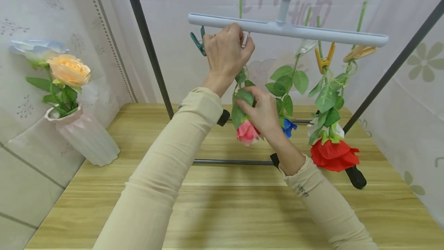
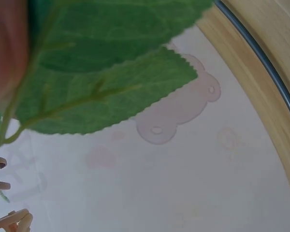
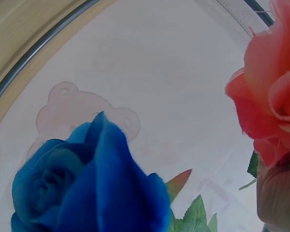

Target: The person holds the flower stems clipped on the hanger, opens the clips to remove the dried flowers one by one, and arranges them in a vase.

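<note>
My left hand [image 1: 227, 51] is raised to the pale hanger bar [image 1: 263, 27]. Its curled fingers pinch a pale clothespin [image 1: 247, 38] there, mostly hidden by the hand. A green stem [image 1: 241, 7] rises behind the bar above them. Lower down, my right hand [image 1: 263, 111] holds the pink artificial rose [image 1: 248, 132] by its leafy stem, thumb and fingers among the leaves [image 1: 238, 115]; the bloom hangs downward. In the left wrist view, large leaves [image 2: 106, 96] lie close to a blurred finger. The right wrist view has the pink rose beside a blue rose [image 3: 87, 183].
A teal clothespin [image 1: 198, 43] hangs left of my left hand. Rightward, white, yellow and tan clothespins [image 1: 359, 53] hold upside-down flowers, including a red rose [image 1: 334, 155]. A dark rack frame [image 1: 149, 49] stands around them. At left, a white vase [image 1: 88, 138] holds flowers.
</note>
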Demonstrator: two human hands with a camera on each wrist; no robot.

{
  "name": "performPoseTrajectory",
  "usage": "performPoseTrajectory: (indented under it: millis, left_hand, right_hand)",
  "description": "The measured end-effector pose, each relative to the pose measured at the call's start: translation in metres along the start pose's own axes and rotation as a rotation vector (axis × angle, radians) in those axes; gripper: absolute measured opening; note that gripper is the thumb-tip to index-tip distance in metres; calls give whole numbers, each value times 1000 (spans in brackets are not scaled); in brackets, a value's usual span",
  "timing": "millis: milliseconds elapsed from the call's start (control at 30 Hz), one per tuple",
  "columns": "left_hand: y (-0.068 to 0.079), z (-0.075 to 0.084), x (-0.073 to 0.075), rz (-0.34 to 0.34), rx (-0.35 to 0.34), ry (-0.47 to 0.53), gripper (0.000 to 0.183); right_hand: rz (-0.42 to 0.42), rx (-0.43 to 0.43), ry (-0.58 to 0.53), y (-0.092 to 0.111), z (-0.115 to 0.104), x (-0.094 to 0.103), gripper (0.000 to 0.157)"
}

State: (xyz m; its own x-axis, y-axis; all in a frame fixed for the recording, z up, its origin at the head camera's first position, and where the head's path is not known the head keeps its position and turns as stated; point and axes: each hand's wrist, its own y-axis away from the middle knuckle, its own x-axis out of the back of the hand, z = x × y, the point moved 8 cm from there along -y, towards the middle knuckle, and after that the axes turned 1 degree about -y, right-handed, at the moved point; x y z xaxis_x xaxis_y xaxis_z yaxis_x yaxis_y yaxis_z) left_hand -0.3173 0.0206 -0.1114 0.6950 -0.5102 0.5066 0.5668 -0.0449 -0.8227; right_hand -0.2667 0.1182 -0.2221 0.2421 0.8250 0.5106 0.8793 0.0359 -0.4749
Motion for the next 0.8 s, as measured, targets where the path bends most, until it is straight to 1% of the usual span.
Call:
performPoseTrajectory:
  millis: [167, 367, 500, 800]
  left_hand:
    - [-1, 1, 1, 7, -5, 15, 19]
    - [-1, 2, 0, -11, -2, 41, 17]
    - [-2, 0, 0, -25, 10, 36, 18]
    - [-4, -10, 4, -28, 37, 31, 27]
  right_hand:
    - [1, -13, 14, 0, 2, 1, 25]
    - [-16, -34, 52, 2, 6, 0, 26]
    - [-26, -17, 73, 5, 6, -1, 27]
    - [-32, 12, 60, 11, 7, 1, 28]
